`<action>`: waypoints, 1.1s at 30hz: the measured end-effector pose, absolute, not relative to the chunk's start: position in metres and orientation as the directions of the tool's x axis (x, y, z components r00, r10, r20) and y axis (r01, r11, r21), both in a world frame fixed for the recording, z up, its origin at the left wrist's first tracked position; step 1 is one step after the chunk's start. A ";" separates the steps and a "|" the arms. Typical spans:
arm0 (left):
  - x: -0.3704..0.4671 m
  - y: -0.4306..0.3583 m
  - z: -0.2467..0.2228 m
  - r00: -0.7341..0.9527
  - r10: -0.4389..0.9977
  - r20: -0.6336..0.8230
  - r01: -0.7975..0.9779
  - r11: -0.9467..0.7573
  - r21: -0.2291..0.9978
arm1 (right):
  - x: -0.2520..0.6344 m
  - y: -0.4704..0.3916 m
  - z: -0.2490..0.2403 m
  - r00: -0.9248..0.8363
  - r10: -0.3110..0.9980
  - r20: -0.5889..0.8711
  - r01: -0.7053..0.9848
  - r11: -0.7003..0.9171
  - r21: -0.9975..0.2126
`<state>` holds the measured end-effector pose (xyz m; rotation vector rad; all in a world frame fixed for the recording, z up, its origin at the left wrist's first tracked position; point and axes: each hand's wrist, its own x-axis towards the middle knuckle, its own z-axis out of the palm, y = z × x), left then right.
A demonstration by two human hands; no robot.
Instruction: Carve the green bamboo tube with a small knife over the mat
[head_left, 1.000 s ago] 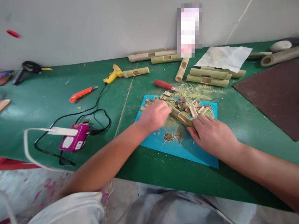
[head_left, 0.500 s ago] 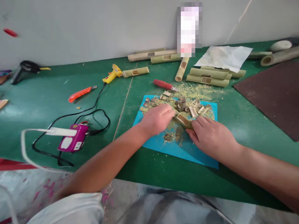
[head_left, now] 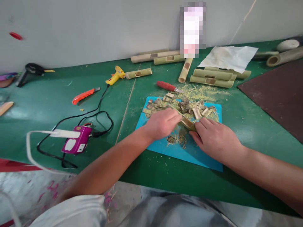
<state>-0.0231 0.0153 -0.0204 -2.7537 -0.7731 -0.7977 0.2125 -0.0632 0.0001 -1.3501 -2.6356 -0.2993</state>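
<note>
A short bamboo piece with a rectangular cut-out [head_left: 188,123] is held above a blue mat [head_left: 163,148]. My right hand [head_left: 214,137] is closed round its near right end. Beside the cut-out, my left hand [head_left: 162,123] is closed at the piece's far left part; its fingertips are largely hidden, and I cannot make out exactly what they grip. Bamboo chips [head_left: 186,104] and shavings lie on the mat behind both hands, with a smaller heap of shavings [head_left: 176,139] in front. A red-handled knife [head_left: 167,86] rests behind the mat.
Several cut bamboo tubes [head_left: 211,81] lie at the back, some under white paper [head_left: 228,58]. To the left are a yellow glue gun [head_left: 115,75], an orange cutter [head_left: 84,96], and a purple power block [head_left: 77,139] with cables. A brown board [head_left: 276,94] lies right.
My left hand has slid slightly right along the bamboo, toward the cut-out. My right hand keeps its hold. The whole view has shifted a little.
</note>
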 end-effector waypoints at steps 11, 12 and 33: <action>-0.024 0.016 -0.020 0.673 0.515 0.531 0.600 -0.800 0.015 | 0.212 -0.064 0.000 -0.581 0.767 0.272 0.812 0.571 0.124; -0.024 0.016 -0.021 0.659 0.529 0.535 0.616 -0.787 0.019 | 0.212 -0.064 0.000 -0.578 0.770 0.269 0.814 0.568 0.121; -0.028 0.019 -0.022 0.672 0.561 0.483 0.624 -0.781 0.039 | 0.209 -0.066 0.000 -0.592 0.756 0.279 0.804 0.580 0.132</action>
